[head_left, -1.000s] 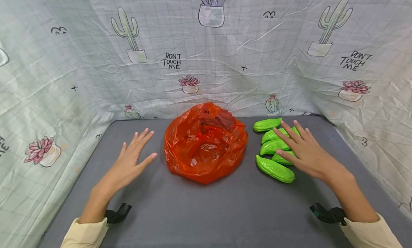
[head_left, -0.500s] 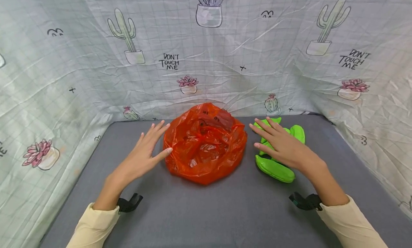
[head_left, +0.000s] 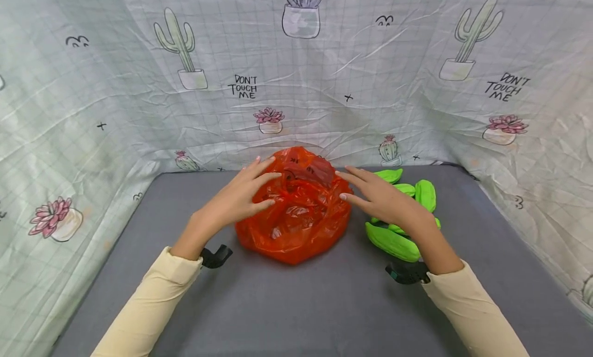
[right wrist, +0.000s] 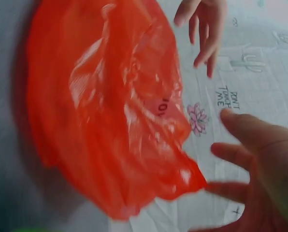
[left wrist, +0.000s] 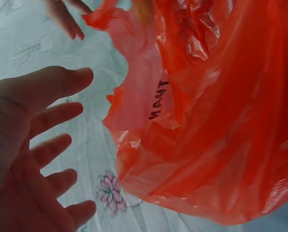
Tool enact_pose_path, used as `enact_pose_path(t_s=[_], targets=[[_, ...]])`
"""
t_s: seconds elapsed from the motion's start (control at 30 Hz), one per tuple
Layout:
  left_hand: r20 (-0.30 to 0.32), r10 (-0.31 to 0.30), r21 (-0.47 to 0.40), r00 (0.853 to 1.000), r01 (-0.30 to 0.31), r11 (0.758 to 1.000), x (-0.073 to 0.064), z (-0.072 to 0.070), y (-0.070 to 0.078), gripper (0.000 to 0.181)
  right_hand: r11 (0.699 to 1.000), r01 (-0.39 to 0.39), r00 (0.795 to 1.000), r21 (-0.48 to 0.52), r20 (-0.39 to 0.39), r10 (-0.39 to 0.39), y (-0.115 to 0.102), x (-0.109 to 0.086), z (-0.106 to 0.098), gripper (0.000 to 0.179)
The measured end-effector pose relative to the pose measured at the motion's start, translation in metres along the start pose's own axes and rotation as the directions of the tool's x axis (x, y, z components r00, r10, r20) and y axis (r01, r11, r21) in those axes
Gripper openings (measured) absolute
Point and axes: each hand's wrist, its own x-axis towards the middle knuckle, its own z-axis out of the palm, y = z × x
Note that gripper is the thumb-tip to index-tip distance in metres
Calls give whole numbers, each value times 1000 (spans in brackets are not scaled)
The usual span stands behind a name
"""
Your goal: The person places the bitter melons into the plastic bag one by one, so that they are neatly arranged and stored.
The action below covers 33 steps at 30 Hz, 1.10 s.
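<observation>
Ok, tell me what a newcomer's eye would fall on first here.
Probably the crumpled red plastic bag in the middle of the grey table, with the left hand and right hand at either side of it. Next, the bright green elongated pieces lying to its right, partly hidden by the right arm. Cactus-printed cloth hangs behind.

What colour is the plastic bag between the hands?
Reddish orange; the head view shows the plastic bag best.

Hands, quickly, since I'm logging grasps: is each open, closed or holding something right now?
Left hand: open, holding nothing, apart from the red bag.
Right hand: open, holding nothing; whether it touches the bag can't be told.
</observation>
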Motion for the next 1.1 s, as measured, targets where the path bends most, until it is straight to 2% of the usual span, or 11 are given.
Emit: enact_pose_path(t_s=[0.17, 0.3, 0.37, 0.47, 0.53, 0.6, 0.67, 0.77, 0.97, 1.03, 1.1], targets=[[119, -17, 111, 993, 3, 994, 27, -3, 1, 63, 991, -111, 990, 68, 90, 105, -10, 24, 4, 69], [227, -75, 166, 971, 37, 985, 39, -5, -4, 67, 978, -195, 973, 70, 136, 184, -16, 41, 8, 61], [277, -116, 199, 954, 61, 978, 42, -5, -8, 67, 974, -220, 967, 47, 142, 212, -17, 48, 10, 57], [334, -171, 256, 927, 85, 963, 41, -3, -17, 65, 970, -242, 957, 8, 168, 237, -16, 56, 15, 59], [344, -204, 310, 917, 94, 946, 39, 0, -25, 64, 968, -251, 947, -17, 201, 250, -15, 59, 19, 65], [337, -232, 358, 912, 104, 928, 34, 4, -33, 64, 963, -264, 934, -53, 236, 269, -12, 62, 23, 73], [321, -248, 392, 914, 110, 913, 29, 9, -41, 66, 958, -269, 920, -101, 267, 287, -9, 64, 26, 80], [295, -238, 414, 925, 101, 905, 18, 15, -52, 72, 944, -270, 899, -188, 303, 317, -2, 68, 30, 85], [231, -147, 469, 962, 22, 883, 1, 18, -67, 83, 922, -180, 892, -343, 339, 300, 7, 76, 34, 79], [209, -140, 476, 968, 25, 879, -2, 17, -68, 83, 916, -161, 891, -368, 346, 295, 8, 78, 33, 76], [198, -168, 462, 966, 59, 885, -3, 15, -69, 80, 915, -151, 887, -374, 357, 292, 8, 80, 31, 75]])
